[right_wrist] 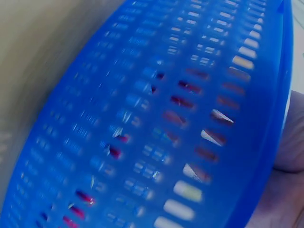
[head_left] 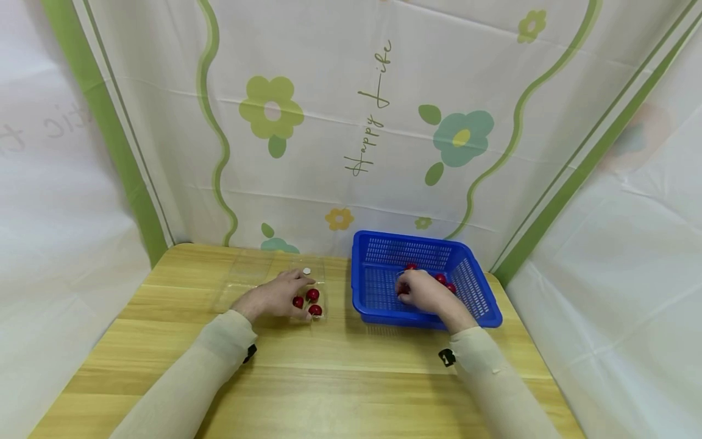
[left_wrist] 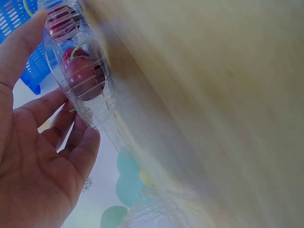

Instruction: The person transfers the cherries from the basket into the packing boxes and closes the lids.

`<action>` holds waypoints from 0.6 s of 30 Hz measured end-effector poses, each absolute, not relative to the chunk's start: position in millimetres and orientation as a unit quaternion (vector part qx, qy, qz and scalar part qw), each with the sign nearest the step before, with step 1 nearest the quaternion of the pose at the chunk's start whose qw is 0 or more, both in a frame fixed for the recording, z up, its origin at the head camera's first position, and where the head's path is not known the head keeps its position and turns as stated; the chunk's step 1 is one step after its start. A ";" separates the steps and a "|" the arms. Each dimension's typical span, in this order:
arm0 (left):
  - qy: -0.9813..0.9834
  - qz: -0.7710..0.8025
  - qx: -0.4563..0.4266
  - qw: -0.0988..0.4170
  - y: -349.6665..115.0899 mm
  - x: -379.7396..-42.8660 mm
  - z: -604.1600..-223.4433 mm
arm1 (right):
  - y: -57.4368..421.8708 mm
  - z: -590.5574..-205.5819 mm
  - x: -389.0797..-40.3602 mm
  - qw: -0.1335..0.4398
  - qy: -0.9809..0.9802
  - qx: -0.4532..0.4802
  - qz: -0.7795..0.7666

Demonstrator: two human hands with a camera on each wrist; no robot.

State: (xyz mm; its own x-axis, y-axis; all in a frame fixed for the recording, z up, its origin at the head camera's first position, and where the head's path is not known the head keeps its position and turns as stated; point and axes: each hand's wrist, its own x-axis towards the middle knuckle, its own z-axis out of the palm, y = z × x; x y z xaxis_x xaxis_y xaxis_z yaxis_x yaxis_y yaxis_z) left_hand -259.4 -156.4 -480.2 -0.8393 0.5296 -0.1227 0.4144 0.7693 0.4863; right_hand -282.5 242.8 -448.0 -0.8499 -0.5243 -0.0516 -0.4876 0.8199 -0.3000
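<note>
My left hand (head_left: 278,296) holds a clear plastic box (left_wrist: 108,102) on the table, thumb at its near rim and fingers along the other side. Red cherries (head_left: 312,295) with green stems lie in that box. Over in the blue basket (head_left: 378,315), my right hand (head_left: 428,296) has its fingers curled round a cherry (head_left: 403,290), mostly covered by the fingers. Several more cherries (head_left: 440,278) lie on the basket floor beside that hand. From the right wrist, the basket's slotted wall hides the fingers, with red showing through the slots.
A second clear plastic box (head_left: 233,296) stands open to the left, behind my left wrist. The cherry box's lid (head_left: 315,263), bearing a white round spot, lies folded back. A printed curtain (head_left: 323,152) hangs behind the wooden table (head_left: 340,390) and at both sides.
</note>
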 end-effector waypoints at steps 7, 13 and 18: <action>0.932 0.228 0.254 0.125 -156.3 -259.9 -481.1 | 224.2 -448.7 -280.4 0.015 0.945 -0.287 -0.157; 0.932 0.230 0.251 0.126 -156.0 -259.9 -481.4 | 209.0 -445.4 -276.7 -0.019 0.939 -0.288 -0.187; 0.932 0.229 0.250 0.127 -156.3 -259.4 -480.2 | 196.5 -442.7 -272.9 -0.047 0.934 -0.290 -0.202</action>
